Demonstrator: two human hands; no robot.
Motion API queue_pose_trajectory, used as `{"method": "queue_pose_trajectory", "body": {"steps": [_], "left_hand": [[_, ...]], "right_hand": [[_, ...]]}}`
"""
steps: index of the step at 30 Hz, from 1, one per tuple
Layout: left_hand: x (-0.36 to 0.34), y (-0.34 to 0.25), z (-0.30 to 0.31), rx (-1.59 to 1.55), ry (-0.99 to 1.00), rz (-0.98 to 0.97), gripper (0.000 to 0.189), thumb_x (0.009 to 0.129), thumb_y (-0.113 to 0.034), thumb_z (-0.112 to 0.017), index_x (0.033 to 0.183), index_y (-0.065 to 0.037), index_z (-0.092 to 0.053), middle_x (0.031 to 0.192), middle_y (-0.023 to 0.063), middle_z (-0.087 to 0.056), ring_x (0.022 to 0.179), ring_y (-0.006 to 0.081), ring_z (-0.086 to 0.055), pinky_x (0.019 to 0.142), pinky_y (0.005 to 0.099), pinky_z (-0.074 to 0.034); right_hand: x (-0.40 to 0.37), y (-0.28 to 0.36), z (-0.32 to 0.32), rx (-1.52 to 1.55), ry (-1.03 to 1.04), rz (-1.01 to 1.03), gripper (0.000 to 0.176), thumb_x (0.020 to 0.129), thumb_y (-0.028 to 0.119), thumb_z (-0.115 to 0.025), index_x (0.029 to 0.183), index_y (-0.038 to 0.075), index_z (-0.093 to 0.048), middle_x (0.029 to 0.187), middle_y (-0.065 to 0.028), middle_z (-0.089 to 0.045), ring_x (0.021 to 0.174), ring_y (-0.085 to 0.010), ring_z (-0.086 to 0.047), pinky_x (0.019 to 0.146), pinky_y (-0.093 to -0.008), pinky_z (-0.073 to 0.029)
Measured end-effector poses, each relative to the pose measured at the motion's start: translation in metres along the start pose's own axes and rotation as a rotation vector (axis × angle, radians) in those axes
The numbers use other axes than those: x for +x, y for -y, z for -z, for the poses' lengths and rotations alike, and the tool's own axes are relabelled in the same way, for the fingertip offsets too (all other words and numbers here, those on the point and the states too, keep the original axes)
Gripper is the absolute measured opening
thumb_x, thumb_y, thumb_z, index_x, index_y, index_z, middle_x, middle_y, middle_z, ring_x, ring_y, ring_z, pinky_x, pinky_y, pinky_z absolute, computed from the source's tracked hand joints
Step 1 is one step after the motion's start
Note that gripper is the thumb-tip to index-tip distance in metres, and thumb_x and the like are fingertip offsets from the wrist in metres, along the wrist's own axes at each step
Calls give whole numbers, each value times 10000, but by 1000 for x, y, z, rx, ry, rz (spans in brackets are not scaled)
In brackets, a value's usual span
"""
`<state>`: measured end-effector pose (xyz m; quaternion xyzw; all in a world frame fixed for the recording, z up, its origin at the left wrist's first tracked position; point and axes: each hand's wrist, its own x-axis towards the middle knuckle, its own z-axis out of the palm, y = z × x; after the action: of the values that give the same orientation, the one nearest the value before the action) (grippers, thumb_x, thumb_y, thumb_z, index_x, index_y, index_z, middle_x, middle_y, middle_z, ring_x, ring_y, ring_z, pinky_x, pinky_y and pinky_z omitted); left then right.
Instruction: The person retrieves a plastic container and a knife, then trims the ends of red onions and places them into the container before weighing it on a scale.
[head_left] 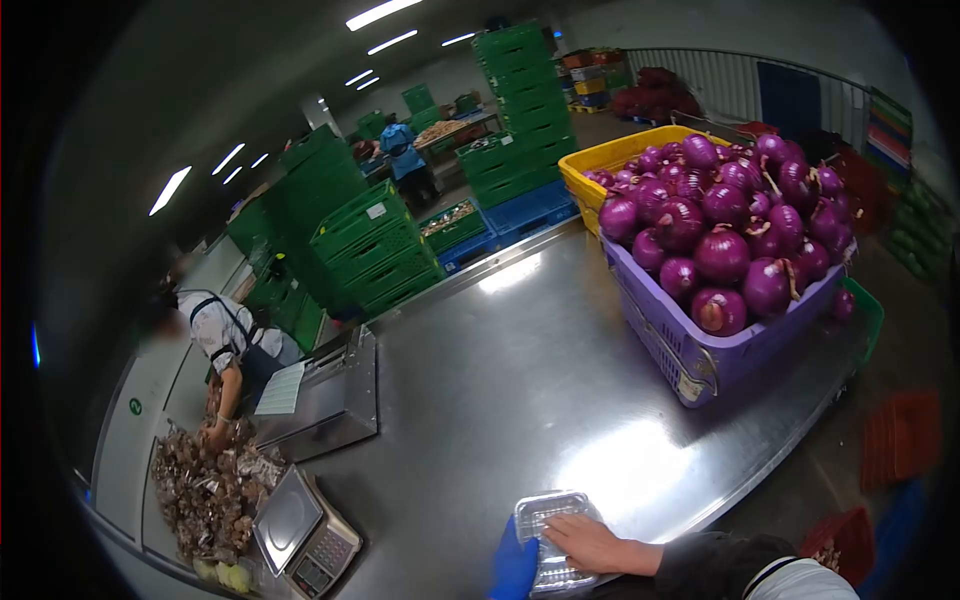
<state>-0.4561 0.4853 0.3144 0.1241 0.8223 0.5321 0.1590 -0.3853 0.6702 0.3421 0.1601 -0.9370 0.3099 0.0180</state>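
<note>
A clear plastic clamshell container (553,507) lies on the steel table near its front edge. My left hand (514,562), in a blue glove, grips the container's left side; its fingertips are partly hidden. Bare and with its fingers laid flat, my right hand (585,543) rests on top of the container. Farther along the table to the right stands a purple crate (665,325) heaped with red onions (722,255).
To the left are a digital scale (310,540), a pile of bagged produce (200,500) and a steel machine (335,395). A person (235,340) reaches into that pile. Green crates (375,250) stand stacked beyond the table (470,400), and a yellow crate (590,195) sits behind the onions.
</note>
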Motion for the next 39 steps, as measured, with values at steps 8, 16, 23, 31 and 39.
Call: {"method": "queue_pose_trajectory", "body": {"steps": [8, 16, 23, 31, 39], "left_hand": [[-2, -13, -16, 118, -184, -269, 586, 836, -133, -662, 1375, -28, -457, 1279, 196, -575, 1263, 311, -506, 1030, 401, -408], [-8, -43, 7, 448, 84, -702, 471, 863, -181, -639, 1312, -78, -541, 1317, 126, -569, 1306, 348, -459, 1106, 501, -291], [-5, -29, 6, 499, 266, -834, 355, 820, -296, -664, 1091, -67, -650, 1042, 167, -656, 1057, 280, -603, 1059, 536, -333], [-9, -52, 8, 445, 466, -756, 271, 849, -361, -611, 891, -110, -707, 942, 103, -681, 961, 295, -617, 1049, 504, -336], [-6, -60, 21, 221, 652, -734, 341, 845, -393, -616, 969, -87, -704, 998, 135, -678, 1023, 334, -595, 1009, 456, -388]], "right_hand": [[7, -34, -8, -168, 46, 84, 190, 743, 62, -589, 932, 41, -590, 943, -83, -562, 939, -269, -553, 791, -373, -479], [0, 0, 42, 234, -298, 257, 94, 896, 184, -599, 937, 99, -591, 874, -53, -628, 872, -240, -613, 777, -378, -482], [-12, -5, 10, 300, -118, -17, 147, 957, 226, -551, 999, 85, -553, 772, -81, -648, 678, -282, -644, 621, -368, -513], [0, -2, 2, 442, 86, -182, 231, 1004, 278, -456, 1040, 58, -516, 736, -152, -612, 668, -356, -624, 645, -433, -489], [5, 4, -5, 764, 38, -69, 324, 1007, 340, -476, 1026, 25, -548, 748, -143, -580, 681, -260, -591, 647, -373, -455]]}}
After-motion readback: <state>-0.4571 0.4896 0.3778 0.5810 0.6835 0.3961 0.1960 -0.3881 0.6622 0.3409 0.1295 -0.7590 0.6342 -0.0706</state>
